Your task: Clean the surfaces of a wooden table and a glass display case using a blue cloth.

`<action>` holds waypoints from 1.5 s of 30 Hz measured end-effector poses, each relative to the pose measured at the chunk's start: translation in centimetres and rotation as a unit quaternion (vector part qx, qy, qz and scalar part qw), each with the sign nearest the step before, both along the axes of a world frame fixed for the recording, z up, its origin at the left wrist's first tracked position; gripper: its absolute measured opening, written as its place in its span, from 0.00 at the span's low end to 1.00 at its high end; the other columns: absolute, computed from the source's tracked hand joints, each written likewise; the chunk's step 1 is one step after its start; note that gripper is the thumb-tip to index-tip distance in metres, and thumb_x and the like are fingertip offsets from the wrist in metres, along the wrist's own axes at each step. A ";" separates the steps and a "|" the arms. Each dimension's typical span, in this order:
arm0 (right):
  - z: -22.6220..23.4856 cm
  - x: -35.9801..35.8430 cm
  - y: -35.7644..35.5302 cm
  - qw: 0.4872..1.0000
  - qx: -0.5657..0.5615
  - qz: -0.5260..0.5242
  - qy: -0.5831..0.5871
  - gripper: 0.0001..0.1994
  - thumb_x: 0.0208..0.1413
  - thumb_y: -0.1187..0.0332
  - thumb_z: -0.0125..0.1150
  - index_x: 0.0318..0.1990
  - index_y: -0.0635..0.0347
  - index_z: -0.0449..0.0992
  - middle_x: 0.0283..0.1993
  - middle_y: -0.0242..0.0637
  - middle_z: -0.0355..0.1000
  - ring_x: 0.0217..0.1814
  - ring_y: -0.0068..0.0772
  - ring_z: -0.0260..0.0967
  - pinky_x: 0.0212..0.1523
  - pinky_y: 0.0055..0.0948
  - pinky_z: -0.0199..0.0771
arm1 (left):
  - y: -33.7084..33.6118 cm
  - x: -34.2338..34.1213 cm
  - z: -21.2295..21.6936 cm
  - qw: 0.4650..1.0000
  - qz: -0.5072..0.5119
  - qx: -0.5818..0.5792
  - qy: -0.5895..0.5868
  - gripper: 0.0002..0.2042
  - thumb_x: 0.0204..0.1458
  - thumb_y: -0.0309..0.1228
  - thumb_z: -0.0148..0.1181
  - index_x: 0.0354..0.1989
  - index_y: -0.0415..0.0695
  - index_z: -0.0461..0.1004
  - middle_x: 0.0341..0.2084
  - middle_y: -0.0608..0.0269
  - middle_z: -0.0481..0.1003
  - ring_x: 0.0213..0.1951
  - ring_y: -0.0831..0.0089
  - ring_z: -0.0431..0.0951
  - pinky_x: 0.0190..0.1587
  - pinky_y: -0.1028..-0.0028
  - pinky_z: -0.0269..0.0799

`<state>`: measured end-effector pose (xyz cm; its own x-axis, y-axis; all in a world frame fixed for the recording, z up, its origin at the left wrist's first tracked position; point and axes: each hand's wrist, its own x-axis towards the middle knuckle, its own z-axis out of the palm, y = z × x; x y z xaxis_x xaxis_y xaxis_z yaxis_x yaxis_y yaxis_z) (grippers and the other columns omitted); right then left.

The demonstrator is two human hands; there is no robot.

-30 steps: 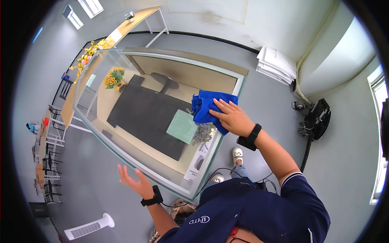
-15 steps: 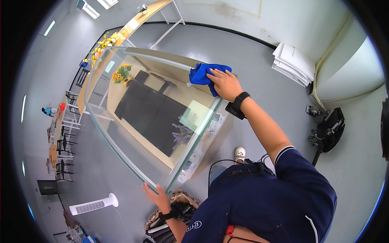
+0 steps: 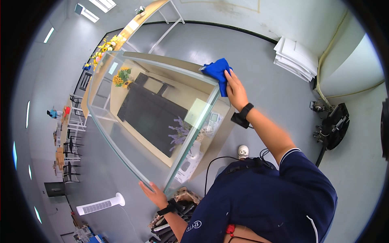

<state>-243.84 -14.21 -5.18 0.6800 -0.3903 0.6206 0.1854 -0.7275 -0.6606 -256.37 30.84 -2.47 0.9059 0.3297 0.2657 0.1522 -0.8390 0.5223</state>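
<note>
A large glass-topped display case [image 3: 178, 172] stands in front of me. My right hand [image 3: 236, 90] holds a blue cloth [image 3: 219, 73] over the far right corner of the glass, with the fingers flat along it and part of it hanging past the edge. My left hand [image 3: 155, 195] rests its outstretched fingers against the near left corner of the glass and holds nothing. Through the top show a dark grey panel [image 3: 148, 117], sunflowers [image 3: 121, 77] and purple flowers [image 3: 178, 131]. A white remote control [image 3: 213, 117] lies beyond the right edge of the glass.
Below my left hand sits a patterned bag [image 3: 188, 194] with dark items in it. A white tower fan [image 3: 101, 204] is at the left. White boards [image 3: 296, 60] are stacked by the far wall. Black equipment [image 3: 334, 125] stands at the right. A wooden table [image 3: 133, 26] runs behind the case.
My right hand has slid slightly right with the blue cloth, which now folds over the corner. My left hand stays at its corner. The whole view has shifted a little.
</note>
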 end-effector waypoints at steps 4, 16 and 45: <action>-2.5 -2.0 3.5 0.992 0.119 0.014 0.041 0.26 0.52 0.79 0.44 0.60 0.64 0.49 0.61 0.62 0.46 0.64 0.58 0.45 0.61 0.37 0.49 | -0.1 0.1 -0.1 1.000 -0.002 0.000 -0.009 0.27 0.56 0.42 0.41 0.58 0.33 0.52 0.59 0.44 0.52 0.61 0.53 0.50 0.61 0.64 0.44; -7.5 -3.9 5.2 0.975 0.217 0.032 0.048 0.19 0.44 0.70 0.59 0.44 0.65 0.64 0.44 0.48 0.60 0.46 0.46 0.60 0.47 0.33 0.62 | 0.5 0.0 -0.5 0.999 0.015 0.020 -0.020 0.27 0.56 0.43 0.40 0.57 0.33 0.54 0.57 0.44 0.56 0.59 0.52 0.55 0.60 0.62 0.48; -23.5 -1.6 5.9 0.760 0.601 -0.025 0.249 0.18 0.38 0.73 0.58 0.38 0.56 0.58 0.32 0.36 0.60 0.36 0.28 0.59 0.38 0.29 0.63 | -0.3 -0.1 0.7 0.998 0.010 0.047 0.029 0.24 0.57 0.43 0.39 0.55 0.35 0.58 0.56 0.45 0.57 0.59 0.53 0.55 0.60 0.62 0.47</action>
